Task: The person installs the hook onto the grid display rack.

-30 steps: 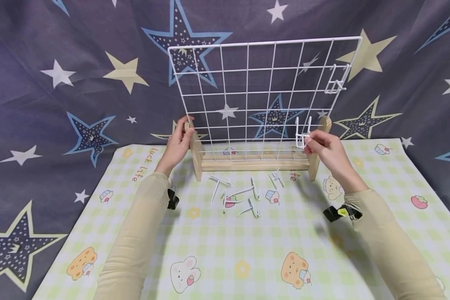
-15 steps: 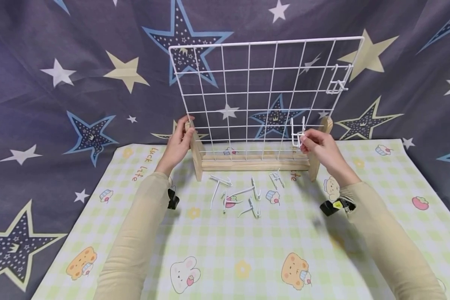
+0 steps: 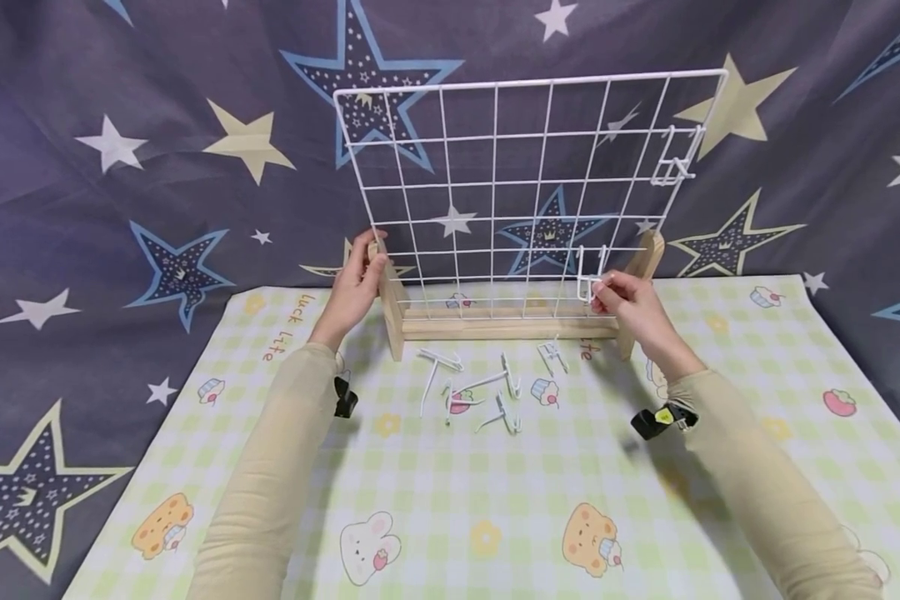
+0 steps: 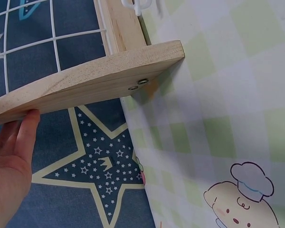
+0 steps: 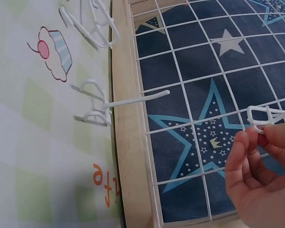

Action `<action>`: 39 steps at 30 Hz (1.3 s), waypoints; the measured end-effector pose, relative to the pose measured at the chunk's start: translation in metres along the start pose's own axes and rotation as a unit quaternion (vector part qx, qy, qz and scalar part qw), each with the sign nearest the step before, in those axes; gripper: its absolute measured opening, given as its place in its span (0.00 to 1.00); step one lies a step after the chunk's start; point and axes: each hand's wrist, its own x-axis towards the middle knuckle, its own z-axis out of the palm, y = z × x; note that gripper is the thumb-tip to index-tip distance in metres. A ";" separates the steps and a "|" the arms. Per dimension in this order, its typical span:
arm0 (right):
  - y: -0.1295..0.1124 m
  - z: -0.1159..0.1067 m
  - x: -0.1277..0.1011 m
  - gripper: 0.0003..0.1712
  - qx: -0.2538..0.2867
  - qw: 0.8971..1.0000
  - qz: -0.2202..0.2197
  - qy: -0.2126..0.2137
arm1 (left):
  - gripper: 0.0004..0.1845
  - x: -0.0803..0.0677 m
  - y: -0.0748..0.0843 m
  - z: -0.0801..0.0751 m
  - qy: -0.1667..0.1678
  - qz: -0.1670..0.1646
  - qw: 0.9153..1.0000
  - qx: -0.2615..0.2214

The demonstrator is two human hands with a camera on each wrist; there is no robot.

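Now a white wire hook (image 3: 591,275) is pinched between the thumb and fingertips of the right hand (image 3: 630,304) and pressed against the bottom row of the white wire grid (image 3: 525,183), near its right side. Against the earlier views, the hook has been carried lower and a little leftward along the panel, so it is judged to be close to seating on a lower wire rather than merely being brought up. In the right wrist view the hook's looped end (image 5: 263,116) is seen just above the curled fingers (image 5: 247,161), touching the mesh.

The left hand (image 3: 356,287) is laid on the left wooden foot (image 3: 390,304) of the stand, fingers relaxed and fairly straight along the wood (image 4: 85,88), steadying it; it has not been moved.

One hook (image 3: 673,162) is already hung in the upper right cell. Spare hooks (image 3: 480,392) lie loose on the checked mat (image 3: 450,517), just in front of the wooden base rail, between the forearms. Room is open across most of the grid cells to the left; the right upright stands close beside the working hand, so little sideways room is left there
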 end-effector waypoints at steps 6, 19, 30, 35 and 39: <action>0.005 0.002 -0.001 0.14 -0.012 1.000 -0.002 0.014 | 0.22 -0.001 0.001 0.000 -0.002 -0.001 1.000 0.002; 0.027 0.011 -0.010 0.18 0.011 1.000 0.026 0.006 | 0.22 -0.003 -0.001 -0.003 -0.005 0.001 1.000 0.007; 0.053 0.020 -0.027 0.17 0.013 0.998 0.046 -0.042 | 0.21 -0.002 0.003 -0.001 -0.001 0.002 1.000 0.012; 0.057 0.020 -0.030 0.14 -0.005 0.998 0.038 -0.048 | 0.21 -0.002 0.002 -0.002 -0.001 0.009 1.000 0.017; 0.058 0.021 -0.033 0.14 -0.015 0.997 0.049 -0.055 | 0.22 -0.001 0.001 -0.001 -0.002 0.010 1.000 0.013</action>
